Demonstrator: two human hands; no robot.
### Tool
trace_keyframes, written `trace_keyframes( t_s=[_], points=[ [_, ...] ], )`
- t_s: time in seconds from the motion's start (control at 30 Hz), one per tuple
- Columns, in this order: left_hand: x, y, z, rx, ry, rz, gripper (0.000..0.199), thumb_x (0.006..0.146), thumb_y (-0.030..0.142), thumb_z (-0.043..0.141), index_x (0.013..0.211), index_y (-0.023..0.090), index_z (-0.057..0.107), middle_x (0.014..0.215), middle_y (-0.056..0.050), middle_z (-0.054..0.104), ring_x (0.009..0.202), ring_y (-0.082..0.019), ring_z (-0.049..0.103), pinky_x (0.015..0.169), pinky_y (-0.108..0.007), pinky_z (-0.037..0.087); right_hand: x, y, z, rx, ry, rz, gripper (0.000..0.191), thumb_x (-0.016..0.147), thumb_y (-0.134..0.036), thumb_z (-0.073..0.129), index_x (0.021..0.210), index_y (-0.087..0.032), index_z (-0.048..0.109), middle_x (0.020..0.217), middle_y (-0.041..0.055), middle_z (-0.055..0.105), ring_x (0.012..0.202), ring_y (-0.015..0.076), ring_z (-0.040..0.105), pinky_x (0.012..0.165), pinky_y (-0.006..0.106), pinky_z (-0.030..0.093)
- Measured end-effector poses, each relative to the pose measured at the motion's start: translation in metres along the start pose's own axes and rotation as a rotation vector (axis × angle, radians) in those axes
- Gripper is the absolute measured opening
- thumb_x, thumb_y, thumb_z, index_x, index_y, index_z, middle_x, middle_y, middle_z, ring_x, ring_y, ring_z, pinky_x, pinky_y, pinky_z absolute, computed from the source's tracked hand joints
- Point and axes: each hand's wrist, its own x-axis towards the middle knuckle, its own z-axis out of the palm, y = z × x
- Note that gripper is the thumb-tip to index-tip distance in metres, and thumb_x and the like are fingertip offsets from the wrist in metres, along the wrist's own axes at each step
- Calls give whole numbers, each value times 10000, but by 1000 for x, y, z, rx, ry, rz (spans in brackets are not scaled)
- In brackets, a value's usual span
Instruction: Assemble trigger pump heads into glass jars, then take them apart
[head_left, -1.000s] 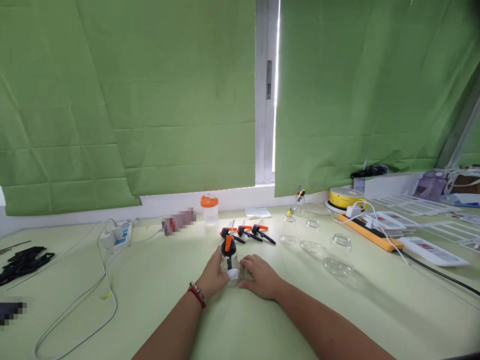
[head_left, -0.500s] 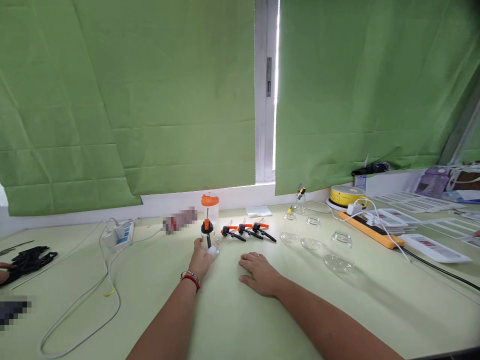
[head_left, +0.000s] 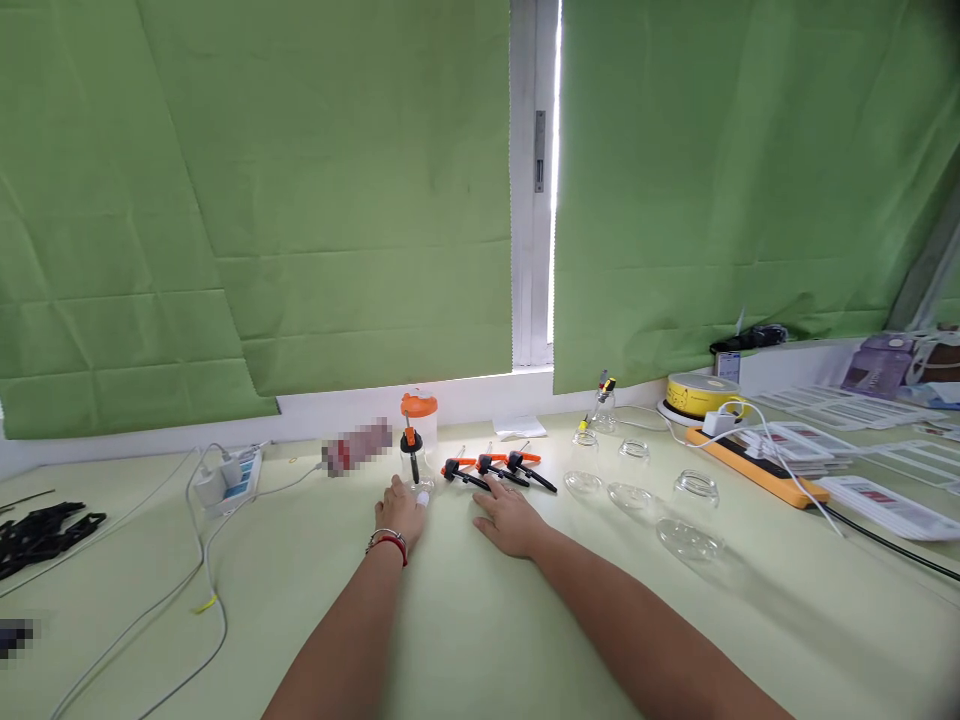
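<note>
Pale green table (head_left: 300,600) holds clear glass jars (head_left: 690,515).

The three clear jars right of the window frame (head_left: 533,200) look like smooth, glossy glass. The frame itself seems smooth grey metal. On both sides of it, the green curtains (head_left: 360,200) look like matt cloth, creased. Below it, the tabletop (head_left: 465,630) appears smooth with a faint sheen. Left of it, the cup's orange lid (head_left: 418,404) looks like plastic.
</note>
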Motion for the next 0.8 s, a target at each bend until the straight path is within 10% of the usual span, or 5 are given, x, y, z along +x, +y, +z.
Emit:
trace_keyframes(
  t_s=[0.3,0.8],
  points=[
    [17,-5,1,27,-41,29,327,875,308,526,1166,159,513,1177,-82,545,994,-214,569,835,-431,483,-1,-3,-7,-9,22,-120,429,881,-371,369,1211,-145,525,1338,140,424,1179,285,427,1001,420,317],
    [3,-11,-4,-256,-118,-9,714,821,439,440,1375,108,134,1364,-234,374,1254,-357,374,996,-438,282,-78,-18,-32,195,-56,-346,377,882,-234,357,1183,-210,582,1320,61,488,1169,206,473,1019,355,348]
  ],
)
